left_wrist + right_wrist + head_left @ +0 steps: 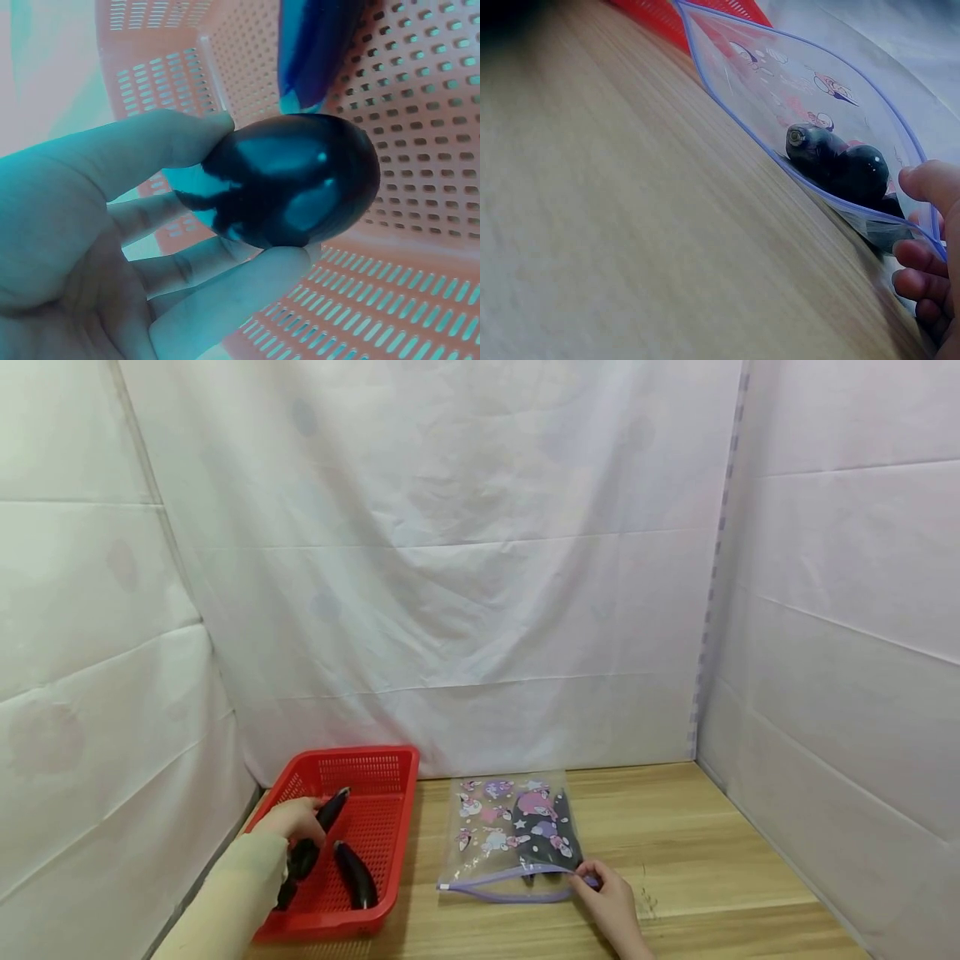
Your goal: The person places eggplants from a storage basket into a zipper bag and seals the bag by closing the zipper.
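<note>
My left hand (296,821) is inside the red basket (405,827), holding a dark purple eggplant (300,180). Thumb and fingers grip its sides, and its rounded end faces the wrist camera. Another eggplant (355,875) lies on the basket floor to the right of the hand, and part of one more dark shape (285,893) shows below it. With my right hand (609,897) I pinch the right corner of a clear zip bag (480,814) at its purple zip edge. The bag lies flat with its mouth parted, and several eggplants (859,176) are inside.
The basket stands at the left of a wooden table (675,835), with the bag to its right. White cloth (465,568) hangs behind the table and along both sides. Small dark marks (647,893) show on the wood beside the right hand.
</note>
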`<state>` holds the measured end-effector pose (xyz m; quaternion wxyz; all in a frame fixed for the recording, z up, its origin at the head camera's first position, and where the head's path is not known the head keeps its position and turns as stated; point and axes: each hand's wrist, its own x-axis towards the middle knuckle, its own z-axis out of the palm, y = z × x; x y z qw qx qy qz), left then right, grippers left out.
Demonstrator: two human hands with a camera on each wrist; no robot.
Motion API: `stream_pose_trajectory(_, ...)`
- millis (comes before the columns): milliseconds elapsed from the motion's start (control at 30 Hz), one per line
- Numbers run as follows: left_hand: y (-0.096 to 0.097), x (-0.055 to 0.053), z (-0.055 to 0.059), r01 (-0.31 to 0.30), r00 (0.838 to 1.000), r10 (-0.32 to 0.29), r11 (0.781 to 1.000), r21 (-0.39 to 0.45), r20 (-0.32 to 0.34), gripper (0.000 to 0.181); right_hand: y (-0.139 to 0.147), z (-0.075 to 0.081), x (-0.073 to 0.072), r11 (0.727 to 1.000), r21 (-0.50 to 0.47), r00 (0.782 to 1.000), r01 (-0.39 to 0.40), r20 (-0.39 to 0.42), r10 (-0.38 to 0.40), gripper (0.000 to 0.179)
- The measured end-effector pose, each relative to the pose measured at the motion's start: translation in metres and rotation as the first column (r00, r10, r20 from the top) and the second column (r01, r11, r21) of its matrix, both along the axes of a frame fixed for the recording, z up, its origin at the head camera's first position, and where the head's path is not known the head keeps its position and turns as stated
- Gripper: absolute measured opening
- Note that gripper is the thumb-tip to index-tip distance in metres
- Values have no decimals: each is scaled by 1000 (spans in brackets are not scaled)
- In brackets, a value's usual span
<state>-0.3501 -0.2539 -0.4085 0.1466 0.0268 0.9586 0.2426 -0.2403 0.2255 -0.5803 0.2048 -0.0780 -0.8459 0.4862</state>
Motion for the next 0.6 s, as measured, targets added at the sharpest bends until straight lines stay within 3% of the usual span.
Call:
stream_pose_trajectory(333, 1, 6, 8, -82, 995, 66, 974, 211, 81, 72, -1, 0, -1, 1000, -2, 1000, 3, 3, -3, 16)
stream_pose_trajectory(600, 5, 6, 10, -103, 991, 77, 964, 245, 113, 72, 1, 0, -2, 1000, 21, 1000, 11, 13, -11, 16)
